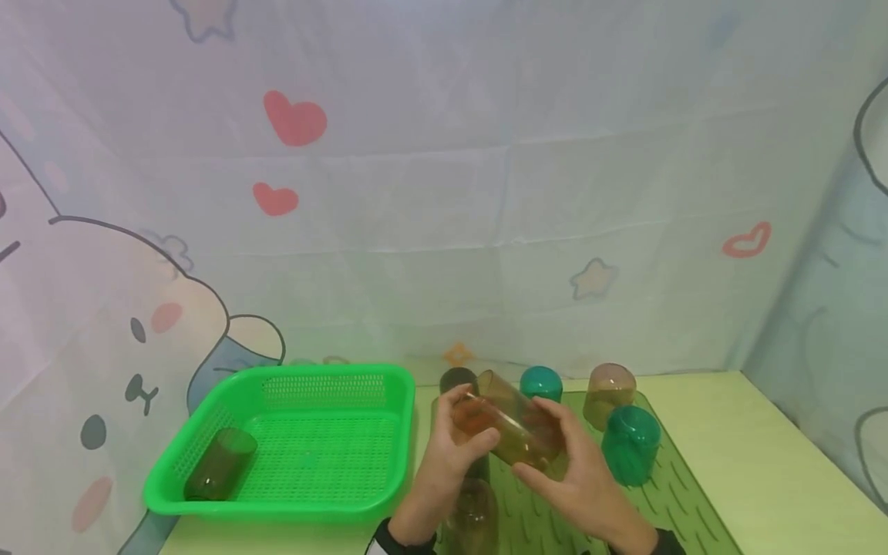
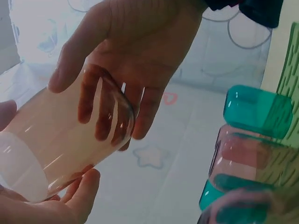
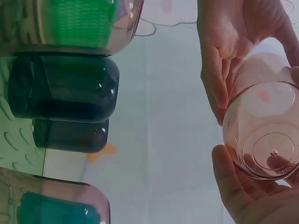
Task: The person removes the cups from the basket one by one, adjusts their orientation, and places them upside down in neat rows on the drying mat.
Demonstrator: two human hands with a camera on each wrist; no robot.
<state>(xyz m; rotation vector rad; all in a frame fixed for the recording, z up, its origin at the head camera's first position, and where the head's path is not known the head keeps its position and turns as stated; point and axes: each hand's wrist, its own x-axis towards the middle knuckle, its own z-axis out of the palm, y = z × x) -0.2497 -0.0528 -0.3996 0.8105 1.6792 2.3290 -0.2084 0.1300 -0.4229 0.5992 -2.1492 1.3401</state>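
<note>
Both hands hold a see-through amber-pink cup [image 1: 513, 420], tilted above the green drying mat [image 1: 534, 516]. My left hand [image 1: 447, 459] grips it near the rim end, thumb in front. My right hand [image 1: 590, 482] holds the base end between thumb and fingers. In the left wrist view, the right hand's fingers [image 2: 105, 112] show through the cup's wall. The cup's round base [image 3: 273, 151] faces the camera in the right wrist view. Near the right hand a green cup [image 1: 630, 447] stands upside down. Another brownish cup [image 1: 473, 512] stands below the left hand.
Further back on the mat are a dark cup [image 1: 458, 378], a teal cup [image 1: 541, 383] and a pink cup [image 1: 610, 389]. On the left is a green plastic basket [image 1: 326, 509] with a dark cup [image 1: 222, 466] lying inside. A printed cloth [image 1: 444, 193] hangs behind the table.
</note>
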